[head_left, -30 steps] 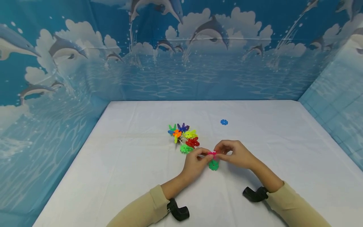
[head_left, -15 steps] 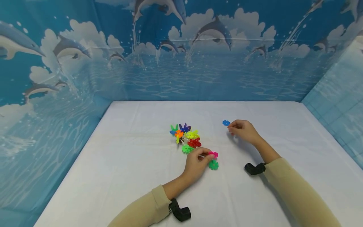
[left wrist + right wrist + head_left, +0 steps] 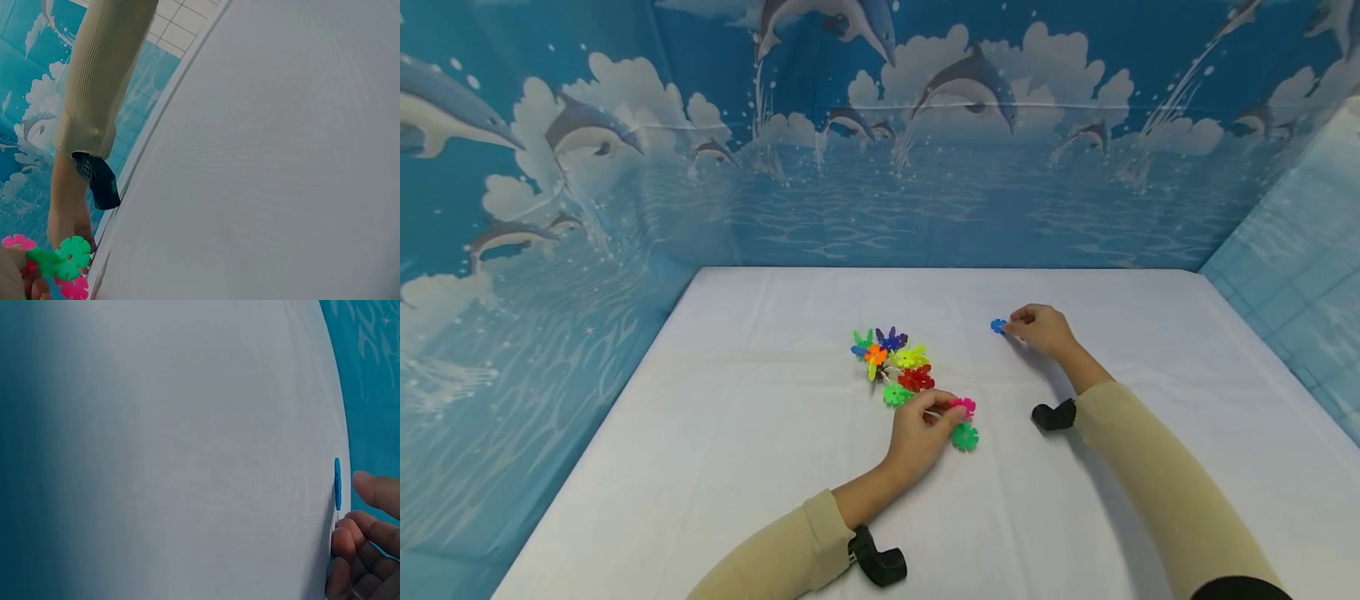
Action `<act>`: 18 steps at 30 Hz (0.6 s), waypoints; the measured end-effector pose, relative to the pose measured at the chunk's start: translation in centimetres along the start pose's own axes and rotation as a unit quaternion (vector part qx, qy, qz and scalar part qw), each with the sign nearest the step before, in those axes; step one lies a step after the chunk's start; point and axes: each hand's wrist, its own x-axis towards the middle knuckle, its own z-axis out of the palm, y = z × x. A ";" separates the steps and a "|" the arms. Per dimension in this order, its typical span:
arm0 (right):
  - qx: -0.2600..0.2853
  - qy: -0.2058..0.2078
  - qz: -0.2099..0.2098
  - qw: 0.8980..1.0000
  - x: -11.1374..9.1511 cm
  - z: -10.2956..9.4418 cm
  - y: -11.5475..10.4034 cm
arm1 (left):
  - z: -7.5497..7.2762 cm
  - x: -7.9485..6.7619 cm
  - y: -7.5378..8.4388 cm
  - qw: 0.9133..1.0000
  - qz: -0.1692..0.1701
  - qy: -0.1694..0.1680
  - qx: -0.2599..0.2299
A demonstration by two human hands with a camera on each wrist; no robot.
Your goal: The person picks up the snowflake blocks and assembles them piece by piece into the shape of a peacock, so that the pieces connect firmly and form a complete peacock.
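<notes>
My left hand (image 3: 921,429) pinches a pink snowflake-shaped building disc (image 3: 967,407) between thumb and fingertips. A green snowflake disc (image 3: 965,437) hangs just below the pink one; in the left wrist view, a green disc (image 3: 74,257) and pink disc (image 3: 74,289) show beside the fingers. Farther back, my right hand (image 3: 1041,327) reaches a blue snowflake disc (image 3: 997,326), its fingertips at the disc's right edge. In the right wrist view, the blue disc (image 3: 337,484) appears edge-on at the white surface, with a gap between it and the thumb.
Left of the hands, several joined discs form a colourful cluster, including a red one (image 3: 916,377), a yellow one (image 3: 910,357) and a purple one (image 3: 891,338). A white cloth covers the table (image 3: 760,417). Dolphin-printed curtains (image 3: 880,208) stand at the back and sides.
My right hand has left the pink disc and moved back and right to the blue disc. The left hand keeps holding the pink disc in nearly the same place.
</notes>
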 end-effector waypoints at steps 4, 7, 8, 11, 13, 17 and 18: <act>-0.027 -0.014 -0.001 1.000 0.5 0.1 -0.1 | 0.2 0.1 0.1 1.000 -0.015 0.006 -0.005; -0.038 -0.023 -0.009 0.999 0.7 0.1 -0.3 | 0.1 0.1 0.9 1.000 -0.023 0.011 -0.002; -0.036 -0.025 -0.008 0.999 0.7 0.1 -0.4 | 0.0 0.0 1.4 1.000 -0.025 0.012 -0.001; -0.022 -0.024 -0.006 0.999 0.8 0.1 -0.6 | -0.3 -0.1 3.1 1.000 -0.025 0.012 -0.001; -0.009 -0.021 -0.005 1.000 0.8 0.1 -0.7 | -0.5 -0.2 4.0 1.000 -0.022 0.012 -0.002; 0.014 -0.014 -0.007 1.000 0.4 0.4 -0.7 | -0.7 -0.3 4.4 1.000 -0.022 0.017 0.000; 0.019 -0.013 -0.008 1.000 0.2 0.5 -0.8 | -0.7 -0.3 4.3 1.000 -0.020 0.019 -0.001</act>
